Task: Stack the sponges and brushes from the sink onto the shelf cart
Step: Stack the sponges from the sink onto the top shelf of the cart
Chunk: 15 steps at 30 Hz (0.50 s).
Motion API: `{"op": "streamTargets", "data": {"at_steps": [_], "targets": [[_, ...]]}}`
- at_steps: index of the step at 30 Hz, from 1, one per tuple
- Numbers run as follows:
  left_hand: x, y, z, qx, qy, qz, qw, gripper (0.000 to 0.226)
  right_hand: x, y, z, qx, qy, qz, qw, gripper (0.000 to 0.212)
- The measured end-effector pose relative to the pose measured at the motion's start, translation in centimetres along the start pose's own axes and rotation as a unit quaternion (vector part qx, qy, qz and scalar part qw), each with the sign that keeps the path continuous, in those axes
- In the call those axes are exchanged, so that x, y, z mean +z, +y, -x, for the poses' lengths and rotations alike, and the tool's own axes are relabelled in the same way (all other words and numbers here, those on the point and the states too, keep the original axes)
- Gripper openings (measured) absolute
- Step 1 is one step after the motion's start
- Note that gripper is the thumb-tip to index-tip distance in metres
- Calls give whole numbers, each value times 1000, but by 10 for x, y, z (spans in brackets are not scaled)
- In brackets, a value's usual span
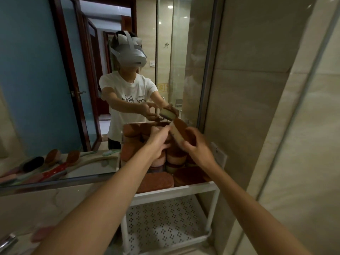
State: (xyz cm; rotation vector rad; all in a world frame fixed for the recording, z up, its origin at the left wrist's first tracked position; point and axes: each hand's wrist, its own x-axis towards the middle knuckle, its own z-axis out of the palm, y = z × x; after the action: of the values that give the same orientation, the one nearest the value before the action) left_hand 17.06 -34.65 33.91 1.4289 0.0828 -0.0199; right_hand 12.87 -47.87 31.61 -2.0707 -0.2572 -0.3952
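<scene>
A white shelf cart stands against the mirror, its top tier holding several stacked brown and tan sponges. Above that stack my right hand grips a sponge with a brown scrub face and a pale yellow body, held tilted on its edge. My left hand is beside it, fingertips touching the sponge's left end. In the mirror I see the reflection of both hands and the sponge.
The cart's lower perforated shelf holds nothing. Several long-handled brushes show in the mirror on the left. A pink item and a chrome tap sit at the bottom left by the counter. A tiled wall stands close on the right.
</scene>
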Motion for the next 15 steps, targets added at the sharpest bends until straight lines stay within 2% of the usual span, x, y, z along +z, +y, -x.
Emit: {"op": "streamTargets", "data": {"at_steps": [1,2,4,6,7,9,11,15], "targets": [[2,-2,1,47,14,-95,994,35,-3,6,-1,21,24,11,999,49],[2,-5,1,109,23,-205,972,38,-5,11,-3,46,41,41,997,50],[-1,-13,4,204,-11,-435,877,50,-8,20,-8,98,42,110,988,53],[-4,-21,9,209,-69,-611,761,56,-8,25,-11,141,24,153,978,52],[-5,-24,10,187,-92,-660,722,56,-7,27,-12,153,16,174,973,51],[-8,-26,12,132,-119,-698,694,56,-3,27,-12,160,-9,213,964,50],[-11,-27,12,101,-125,-704,692,58,0,27,-11,151,-26,232,961,49],[-18,-29,12,102,-127,-708,687,60,4,28,-9,142,-30,230,962,48]]}}
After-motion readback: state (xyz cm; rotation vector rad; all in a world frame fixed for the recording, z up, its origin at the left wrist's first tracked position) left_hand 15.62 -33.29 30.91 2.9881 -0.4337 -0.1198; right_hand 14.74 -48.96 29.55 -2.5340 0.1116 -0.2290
